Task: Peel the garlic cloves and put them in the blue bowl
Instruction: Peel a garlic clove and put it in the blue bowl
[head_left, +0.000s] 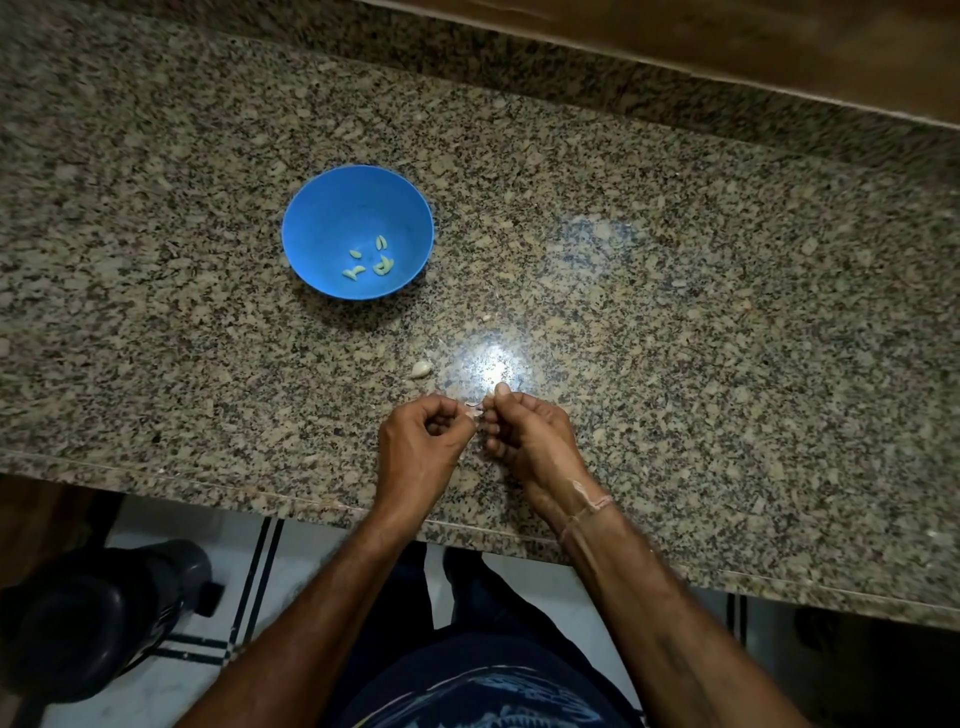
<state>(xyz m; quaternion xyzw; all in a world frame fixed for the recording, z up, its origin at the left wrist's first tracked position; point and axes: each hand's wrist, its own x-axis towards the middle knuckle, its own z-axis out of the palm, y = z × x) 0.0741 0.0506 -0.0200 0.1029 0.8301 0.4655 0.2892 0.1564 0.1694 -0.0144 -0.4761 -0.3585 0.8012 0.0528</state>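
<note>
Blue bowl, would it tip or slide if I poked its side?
Probably slide: the blue bowl looks like thin plastic, so likely light, and the granite counter is glossy. It might wobble too, since it narrows toward the bottom and only a few peeled cloves weigh it down.

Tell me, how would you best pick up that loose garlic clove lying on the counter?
Probably pinch the garlic clove across its narrow width, coming straight down from above: it lies flat on the counter, small and rounded, with open stone around it.
</note>
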